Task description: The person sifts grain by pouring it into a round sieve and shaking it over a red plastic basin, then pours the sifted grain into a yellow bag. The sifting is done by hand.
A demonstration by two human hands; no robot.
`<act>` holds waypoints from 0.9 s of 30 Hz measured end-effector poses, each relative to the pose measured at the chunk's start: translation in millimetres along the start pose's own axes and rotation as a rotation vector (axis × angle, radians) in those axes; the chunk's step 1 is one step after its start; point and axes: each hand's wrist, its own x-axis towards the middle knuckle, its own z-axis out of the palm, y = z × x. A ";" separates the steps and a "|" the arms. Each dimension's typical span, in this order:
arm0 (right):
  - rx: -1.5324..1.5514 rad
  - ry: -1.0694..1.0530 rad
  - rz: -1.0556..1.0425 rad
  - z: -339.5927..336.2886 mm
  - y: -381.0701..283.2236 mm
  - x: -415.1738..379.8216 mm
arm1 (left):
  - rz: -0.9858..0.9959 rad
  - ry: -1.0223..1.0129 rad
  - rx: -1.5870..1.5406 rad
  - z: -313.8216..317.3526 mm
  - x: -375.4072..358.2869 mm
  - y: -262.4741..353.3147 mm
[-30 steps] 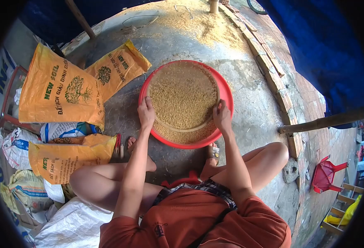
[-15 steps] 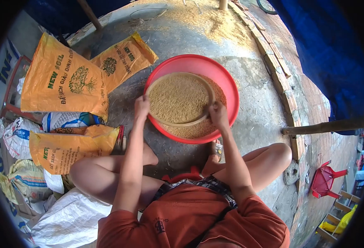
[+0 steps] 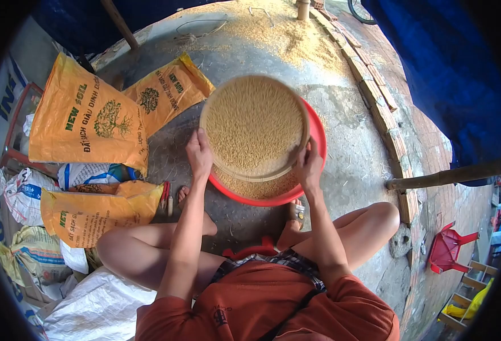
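Observation:
Between my hands is a round sieve (image 3: pixel 255 175) with a pale rim, holding a wide layer of unhusked grain (image 3: pixel 253 125) that is blurred by motion. My left hand (image 3: pixel 199 152) grips the rim on the left side, thumb up on the edge. Opposite it, my right hand (image 3: pixel 309 166) has its fingers wrapped round the right side of the rim. Underneath sits a large red basin (image 3: pixel 320 136) on the floor, partly hidden by the sieve. More grain or sifted bits (image 3: pixel 256 190) lie in the basin along its near side.
Orange printed sacks (image 3: pixel 91 119) and a white sack (image 3: pixel 100 301) crowd my left. Husks (image 3: pixel 301 45) are scattered on the concrete ahead. A brick edging (image 3: pixel 384 116), a wooden pole (image 3: pixel 443 175) and a red plastic stool (image 3: pixel 450 250) are on the right.
Both hands have raised the sieve from low in the basin, so it looks larger and covers more of the basin. The grain has spread and slid within it.

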 end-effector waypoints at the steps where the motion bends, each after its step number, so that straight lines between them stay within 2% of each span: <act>1: 0.109 0.085 -0.029 -6.6 -12.9 1.2 | 0.003 -0.006 0.019 -7.3 4.7 22.6; 2: 0.219 0.166 -0.056 -9.1 -18.7 1.2 | 0.003 -0.012 0.041 -11.6 5.8 33.2; 5: 0.195 0.146 -0.125 3.5 5.5 6.6 | -0.109 -0.094 0.108 -6.0 4.5 13.6; 6: 0.122 0.106 -0.085 11.0 16.3 4.9 | -0.009 -0.045 0.127 2.9 -1.9 -20.6; 7: 0.124 0.102 -0.084 19.6 31.8 -1.6 | -0.054 -0.060 0.191 7.1 -13.8 -47.5; 8: 0.014 0.001 -0.032 28.0 49.7 -8.4 | -0.114 -0.063 0.284 8.9 -27.1 -65.2; 9: -0.100 -0.099 0.019 33.5 63.2 -11.1 | -0.175 -0.066 0.373 10.7 -35.5 -73.8; 12: -0.163 -0.082 0.015 41.7 77.9 -16.4 | -0.257 -0.159 0.407 8.2 -37.8 -75.1; 16: -0.093 -0.088 0.035 24.9 51.4 -4.2 | -0.157 -0.094 0.374 7.9 -20.7 -61.9; 18: -0.059 -0.001 -0.077 3.3 17.5 0.3 | -0.026 0.002 0.173 7.0 -6.2 -45.0; 19: -0.059 0.002 -0.078 -4.0 3.1 2.0 | -0.024 0.002 0.170 2.1 -1.8 -20.5; 21: 0.216 0.123 -0.073 -12.6 -15.7 5.0 | 0.092 0.071 0.014 -6.1 5.1 32.3; 23: 0.204 0.155 -0.124 -6.2 -5.1 7.9 | 0.099 0.050 0.013 -6.6 6.2 23.5; 25: 0.109 0.077 -0.111 11.4 21.9 13.0 | -0.030 -0.051 0.040 0.4 2.6 -2.8; 26: 0.063 0.122 -0.186 27.0 45.8 10.9 | 0.071 0.017 0.188 8.8 -2.6 -33.7; 27: 0.065 0.119 -0.189 32.3 54.7 5.7 | -0.009 -0.041 0.266 8.9 -13.4 -48.5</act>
